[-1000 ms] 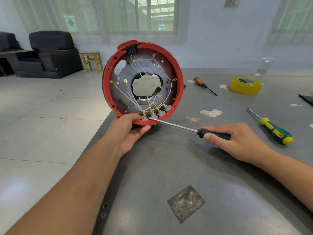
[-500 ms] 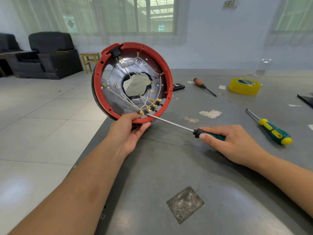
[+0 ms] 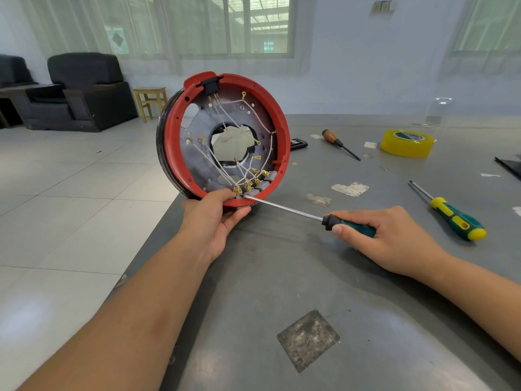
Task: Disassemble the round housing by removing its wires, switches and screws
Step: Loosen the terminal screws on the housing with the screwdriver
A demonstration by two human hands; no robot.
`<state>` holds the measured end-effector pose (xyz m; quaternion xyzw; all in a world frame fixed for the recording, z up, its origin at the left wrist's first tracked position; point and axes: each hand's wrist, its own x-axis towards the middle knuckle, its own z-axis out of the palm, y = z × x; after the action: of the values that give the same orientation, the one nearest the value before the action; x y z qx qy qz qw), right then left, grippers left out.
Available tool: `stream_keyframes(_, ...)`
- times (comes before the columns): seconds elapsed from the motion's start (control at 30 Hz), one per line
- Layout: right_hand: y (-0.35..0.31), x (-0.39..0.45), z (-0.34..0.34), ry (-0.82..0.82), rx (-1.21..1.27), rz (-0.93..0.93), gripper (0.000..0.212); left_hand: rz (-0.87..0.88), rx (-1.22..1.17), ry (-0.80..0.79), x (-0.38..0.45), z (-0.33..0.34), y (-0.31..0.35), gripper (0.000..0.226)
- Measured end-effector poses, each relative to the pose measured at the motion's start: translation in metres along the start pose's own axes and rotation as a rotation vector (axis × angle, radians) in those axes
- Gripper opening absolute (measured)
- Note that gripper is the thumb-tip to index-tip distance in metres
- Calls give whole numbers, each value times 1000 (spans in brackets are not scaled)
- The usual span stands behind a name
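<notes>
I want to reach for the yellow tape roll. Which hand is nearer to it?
Right. The right hand lies in front of the yellow tape roll; the left hand is farther left, holding the round housing.

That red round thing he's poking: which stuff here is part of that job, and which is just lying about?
In use:
red round housing, held by the left hand
white wires
screwdriver in the right hand

Lying about:
yellow-green screwdriver
wooden-handled screwdriver
yellow tape roll

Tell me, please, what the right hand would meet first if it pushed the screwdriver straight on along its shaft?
Probably the grey switches inside the red housing, where the screwdriver tip sits; the left hand lies right beside that line.
</notes>
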<state>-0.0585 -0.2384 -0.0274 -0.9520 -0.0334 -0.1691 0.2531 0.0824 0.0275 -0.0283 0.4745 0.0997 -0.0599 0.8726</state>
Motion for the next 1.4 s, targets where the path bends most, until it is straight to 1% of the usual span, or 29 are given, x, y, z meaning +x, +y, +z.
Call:
stream_keyframes(0.13, 0, -1, 2, 14, -38, -11, 32, 75, 40, 26, -3, 1, -1, 52)
stream_keyframes(0.23, 0, -1, 4, 18, -94, -22, 38, 115, 51, 49, -5, 4, -3, 43)
stream_keyframes(0.3, -2, -2, 7, 38, -137, -51, 40, 99, 24, 59, -5, 5, -4, 44)
stream_keyframes(0.37, -7, -4, 12, 62, -174, -96, 37, 70, -20, 70, -5, 6, -3, 53)
stream_keyframes(0.4, -9, -4, 14, 75, -186, -113, 35, 60, -41, 74, -5, 6, -3, 54)
stream_keyframes(0.5, -16, -6, 17, 110, -212, -125, 38, 54, -81, 88, -6, 7, -3, 50)
stream_keyframes(0.6, -19, -8, 18, 103, -216, -102, 41, 57, -108, 108, -8, 10, -4, 47)
stream_keyframes(0.73, -28, -11, 20, 64, -205, -74, 50, 79, -144, 142, -9, 13, -4, 62)
stream_keyframes(0.83, -34, -13, 23, 67, -199, -49, 53, 101, -183, 164, -10, 15, -4, 68)
stream_keyframes(0.93, -38, -16, 23, 52, -183, -18, 51, 130, -206, 214, -11, 17, -6, 65)
stream_keyframes(1.03, -40, -16, 25, 53, -113, 24, 41, 138, -209, 222, -11, 17, -6, 64)
stream_keyframes(1.07, -41, -16, 25, 43, -83, 37, 41, 137, -207, 222, -11, 17, -6, 65)
stream_keyframes(1.17, -42, -14, 25, -33, 24, 80, 48, 129, -208, 226, -12, 16, -5, 65)
stream_keyframes(1.27, -37, -10, 23, -95, 142, 113, 38, 117, -219, 226, -14, 16, -4, 63)
stream_keyframes(1.33, -34, -9, 23, -93, 173, 118, 35, 114, -219, 223, -14, 15, -3, 63)
stream_keyframes(1.4, -33, -9, 22, -45, 128, 85, 41, 113, -211, 203, -14, 14, -4, 63)
